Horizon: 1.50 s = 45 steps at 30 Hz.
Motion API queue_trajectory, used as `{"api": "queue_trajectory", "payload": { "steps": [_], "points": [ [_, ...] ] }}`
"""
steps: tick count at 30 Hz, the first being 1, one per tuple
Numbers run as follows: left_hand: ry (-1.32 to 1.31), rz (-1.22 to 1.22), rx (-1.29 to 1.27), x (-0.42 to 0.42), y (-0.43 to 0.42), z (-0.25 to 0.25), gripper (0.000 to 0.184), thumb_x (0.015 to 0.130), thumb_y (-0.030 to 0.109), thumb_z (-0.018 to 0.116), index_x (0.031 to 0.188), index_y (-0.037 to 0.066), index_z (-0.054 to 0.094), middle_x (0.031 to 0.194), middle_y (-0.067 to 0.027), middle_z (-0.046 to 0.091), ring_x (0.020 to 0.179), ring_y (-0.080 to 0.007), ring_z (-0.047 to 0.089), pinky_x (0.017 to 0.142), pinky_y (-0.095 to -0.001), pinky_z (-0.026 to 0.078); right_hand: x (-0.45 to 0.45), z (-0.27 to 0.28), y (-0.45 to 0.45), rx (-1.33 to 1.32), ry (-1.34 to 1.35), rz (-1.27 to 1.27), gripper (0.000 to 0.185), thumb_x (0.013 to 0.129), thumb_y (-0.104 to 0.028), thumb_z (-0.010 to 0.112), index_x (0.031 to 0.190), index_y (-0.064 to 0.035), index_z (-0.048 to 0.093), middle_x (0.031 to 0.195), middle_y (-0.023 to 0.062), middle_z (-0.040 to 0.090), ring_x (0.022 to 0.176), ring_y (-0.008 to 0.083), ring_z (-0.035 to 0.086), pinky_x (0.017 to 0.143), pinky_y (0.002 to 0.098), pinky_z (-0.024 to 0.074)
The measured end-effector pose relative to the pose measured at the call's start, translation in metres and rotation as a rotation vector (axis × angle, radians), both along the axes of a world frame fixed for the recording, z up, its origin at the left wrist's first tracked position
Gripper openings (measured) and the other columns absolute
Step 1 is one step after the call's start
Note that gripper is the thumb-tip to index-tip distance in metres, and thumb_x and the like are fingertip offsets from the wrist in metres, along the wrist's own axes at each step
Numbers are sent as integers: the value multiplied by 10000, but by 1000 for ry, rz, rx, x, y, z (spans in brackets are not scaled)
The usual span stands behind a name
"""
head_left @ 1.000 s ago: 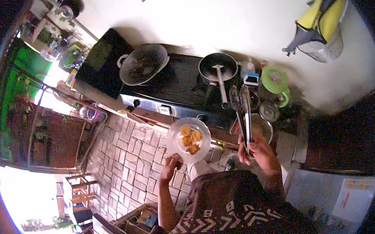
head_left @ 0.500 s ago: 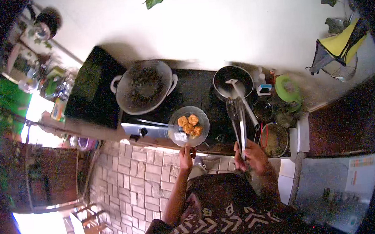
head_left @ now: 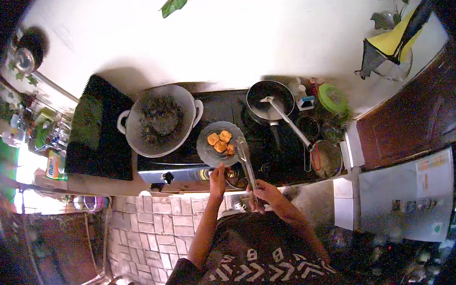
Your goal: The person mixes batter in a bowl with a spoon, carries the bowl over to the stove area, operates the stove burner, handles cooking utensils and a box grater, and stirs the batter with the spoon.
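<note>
My left hand (head_left: 217,180) is closed on the near rim of a clear plate (head_left: 203,155), held over the front part of the stove. Several orange-brown fried pieces (head_left: 219,138) lie on it. A pair of metal tongs (head_left: 249,168) is gripped in my right hand (head_left: 264,193). The tongs point away from me, their tips close by the plate's right rim; whether they touch it I cannot tell. To the plate's left stands a big grey two-handled wok (head_left: 191,129) with dark contents.
A black saucepan (head_left: 274,120) holds a long-handled turner (head_left: 292,123) at the stove's right. Beside it are a lime-green lid (head_left: 334,98), jars and a sieve-like round item (head_left: 328,160). A dark panel (head_left: 96,134) stands left of the wok. Brick-patterned paving (head_left: 155,229) lies below.
The tongs have swung left from beside the saucepan to the plate's right rim. My left hand has moved the plate a little farther over the stove. The camera view has shifted.
</note>
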<state>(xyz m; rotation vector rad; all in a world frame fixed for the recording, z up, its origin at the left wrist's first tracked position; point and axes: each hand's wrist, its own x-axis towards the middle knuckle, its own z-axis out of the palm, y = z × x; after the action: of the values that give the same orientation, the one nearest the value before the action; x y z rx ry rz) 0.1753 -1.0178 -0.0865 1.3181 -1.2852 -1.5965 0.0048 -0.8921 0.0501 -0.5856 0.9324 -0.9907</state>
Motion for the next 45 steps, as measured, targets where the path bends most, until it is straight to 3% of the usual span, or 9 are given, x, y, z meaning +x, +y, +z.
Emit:
{"api": "queue_trajectory", "payload": {
  "steps": [4, 5, 9, 14, 18, 20, 24, 27, 45],
  "points": [
    [55, -194, 350, 15, 3, 26, 687, 914, 655, 344, 916, 45, 659, 785, -32, 652, 633, -119, 574, 568, -241, 421, 20, -8, -22, 17, 194, 35, 315, 934, -296, 553, 1158, -79, 518, 753, 28, 616, 530, 94, 503, 471, 242, 426],
    [205, -364, 413, 22, 8, 23, 754, 884, 719, 294, 1066, 60, 611, 947, -37, 655, 762, -126, 597, 635, -235, 428, 26, -10, -24, -55, 280, -9, 302, 948, -292, 526, 1151, -70, 504, 739, 31, 602, 528, 93, 500, 466, 232, 407],
    [517, -480, 410, 18, 40, 67, 621, 929, 566, 441, 1318, 83, 454, 1134, -52, 579, 1025, -164, 555, 838, -283, 452, 32, -12, -30, -178, 540, -34, 341, 964, -288, 508, 1209, -53, 478, 785, 49, 624, 597, 111, 563, 528, 240, 442],
    [426, -434, 360, 15, 38, 77, 403, 976, 360, 473, 1253, 68, 479, 1122, -57, 591, 1005, -155, 569, 847, -296, 467, 35, 8, -24, -406, 1226, 39, 399, 915, -287, 548, 1256, -87, 502, 859, 156, 674, 658, 297, 646, 604, 410, 501],
    [516, -354, 437, 8, 35, 84, 352, 976, 345, 476, 1195, 69, 497, 1102, -81, 607, 960, -178, 599, 795, -310, 505, 23, 61, -33, -188, 1464, 352, 388, 877, -286, 594, 1213, -98, 550, 905, 146, 677, 728, 340, 636, 673, 444, 499],
    [501, -325, 456, 8, 35, 78, 340, 978, 335, 476, 1190, 70, 498, 1092, -89, 612, 940, -187, 609, 770, -317, 518, -9, 63, -36, -596, 1695, -208, 424, 839, -271, 639, 1223, -120, 543, 916, 121, 675, 817, 335, 626, 742, 437, 489],
    [496, -337, 347, 17, 29, 54, 307, 978, 312, 485, 1166, 71, 507, 929, -73, 627, 805, -159, 606, 690, -311, 522, -105, 55, -73, -490, 2202, -473, 468, 827, -275, 651, 1250, -137, 507, 936, 129, 674, 863, 351, 623, 792, 474, 482],
    [409, -277, 379, 15, 28, 53, 313, 979, 305, 483, 1166, 55, 508, 890, -69, 623, 787, -148, 599, 680, -297, 520, -132, 34, -84, 58, 1882, -64, 442, 847, -288, 627, 1247, -140, 511, 924, 145, 674, 859, 385, 632, 780, 502, 485],
    [401, -190, 428, 6, 20, 35, 380, 956, 421, 488, 1129, 86, 539, 781, -30, 572, 708, -116, 562, 610, -281, 507, -44, 56, -40, -202, 1439, -472, 395, 851, -202, 624, 1226, -104, 552, 952, 182, 657, 828, 340, 642, 748, 401, 492]
  ]
}}
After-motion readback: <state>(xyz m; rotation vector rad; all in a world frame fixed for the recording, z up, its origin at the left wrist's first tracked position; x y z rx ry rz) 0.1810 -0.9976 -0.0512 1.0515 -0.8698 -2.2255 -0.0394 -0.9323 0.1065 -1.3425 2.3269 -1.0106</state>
